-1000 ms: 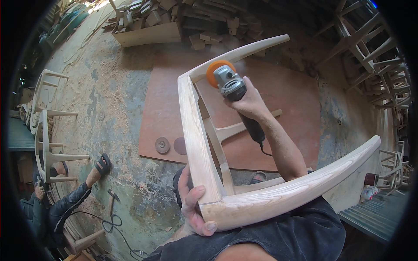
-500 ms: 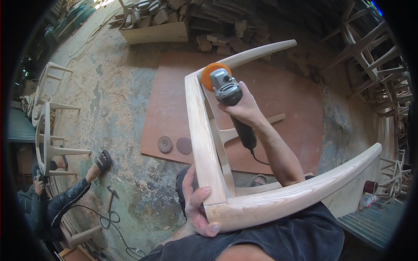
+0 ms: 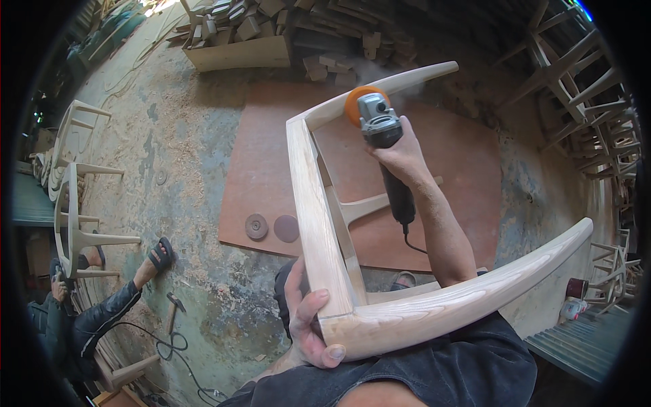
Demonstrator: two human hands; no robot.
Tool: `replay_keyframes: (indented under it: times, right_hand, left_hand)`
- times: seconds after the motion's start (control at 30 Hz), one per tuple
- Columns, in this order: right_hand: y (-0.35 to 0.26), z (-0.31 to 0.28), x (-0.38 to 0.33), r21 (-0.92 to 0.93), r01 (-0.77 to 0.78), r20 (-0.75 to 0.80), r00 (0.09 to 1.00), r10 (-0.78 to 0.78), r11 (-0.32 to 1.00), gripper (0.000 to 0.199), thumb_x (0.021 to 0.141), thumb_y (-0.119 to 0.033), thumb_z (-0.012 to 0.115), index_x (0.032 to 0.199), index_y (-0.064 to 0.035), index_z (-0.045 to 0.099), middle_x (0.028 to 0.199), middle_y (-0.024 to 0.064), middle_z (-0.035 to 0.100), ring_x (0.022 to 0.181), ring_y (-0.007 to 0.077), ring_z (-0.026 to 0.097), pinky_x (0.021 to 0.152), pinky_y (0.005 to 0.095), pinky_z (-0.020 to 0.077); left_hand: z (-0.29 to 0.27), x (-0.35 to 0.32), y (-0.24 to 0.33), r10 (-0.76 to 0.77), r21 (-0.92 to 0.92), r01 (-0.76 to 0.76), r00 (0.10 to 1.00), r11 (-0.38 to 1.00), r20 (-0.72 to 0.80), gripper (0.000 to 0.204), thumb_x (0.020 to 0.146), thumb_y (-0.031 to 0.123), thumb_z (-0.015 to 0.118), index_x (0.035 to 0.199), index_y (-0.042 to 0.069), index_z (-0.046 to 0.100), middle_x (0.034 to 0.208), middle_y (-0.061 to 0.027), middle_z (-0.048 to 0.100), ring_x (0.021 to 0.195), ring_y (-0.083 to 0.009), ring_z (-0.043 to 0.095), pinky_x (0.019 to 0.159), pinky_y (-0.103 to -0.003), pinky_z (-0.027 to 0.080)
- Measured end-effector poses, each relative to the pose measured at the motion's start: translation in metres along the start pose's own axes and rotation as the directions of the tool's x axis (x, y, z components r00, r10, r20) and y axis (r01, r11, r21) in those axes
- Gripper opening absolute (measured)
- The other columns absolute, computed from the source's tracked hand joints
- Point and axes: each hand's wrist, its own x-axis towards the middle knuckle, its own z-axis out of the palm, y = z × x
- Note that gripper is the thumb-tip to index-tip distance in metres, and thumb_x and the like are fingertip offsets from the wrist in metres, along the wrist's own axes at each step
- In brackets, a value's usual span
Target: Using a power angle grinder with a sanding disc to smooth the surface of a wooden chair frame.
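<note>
A: L hand [image 3: 308, 339]?
B: Fingers curled round frame [image 3: 316, 217], nr corner; it's over lap [image 3: 468, 353].
A: R hand [image 3: 405, 157]?
B: Fingers wrapped rnd grinder [image 3: 381, 127], orange disc [image 3: 352, 107] at frame's far bar.

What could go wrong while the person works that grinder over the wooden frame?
Only the right hand holds the grinder, so it might skid and gouge the wooden frame.
The left hand grips one corner and no clamp is visible, so the piece could shift.
Dust hangs near the orange disc and might be breathed in.
</note>
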Motion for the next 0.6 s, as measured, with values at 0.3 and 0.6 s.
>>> replay_keyframes:
  times: [0.3, 0.6]
  right_hand:
    - [0.002, 0.024, -0.007, 0.08, 0.076, 0.147, 0.985, -0.087, 0.994, 0.057, 0.074, -0.021, 0.087, 0.117, -0.0064, 0.052, 0.102, 0.0064, 0.063, 0.091, 0.0162, 0.064, 0.08, 0.0342, 0.0551]
    - [-0.008, 0.024, 0.004, -0.014, 0.029, 0.172, 0.985, -0.026, 0.999, 0.063, 0.072, -0.03, 0.087, 0.116, -0.006, 0.049, 0.103, 0.0149, 0.068, 0.095, 0.027, 0.071, 0.085, 0.0394, 0.0589]
  left_hand:
    - [0.001, 0.0, 0.004, 0.007, 0.003, -0.007, 0.999, 1.0, -0.037, 0.07, 0.087, 0.054, 0.072, 0.141, 0.013, 0.051, 0.158, -0.036, 0.015, 0.146, -0.0552, 0.029, 0.115, -0.063, 0.036]
    - [0.0, 0.0, 0.009, -0.056, 0.021, 0.056, 0.998, 0.998, -0.015, 0.069, 0.085, 0.049, 0.073, 0.14, 0.013, 0.051, 0.158, -0.0349, 0.016, 0.145, -0.0561, 0.031, 0.115, -0.064, 0.037]
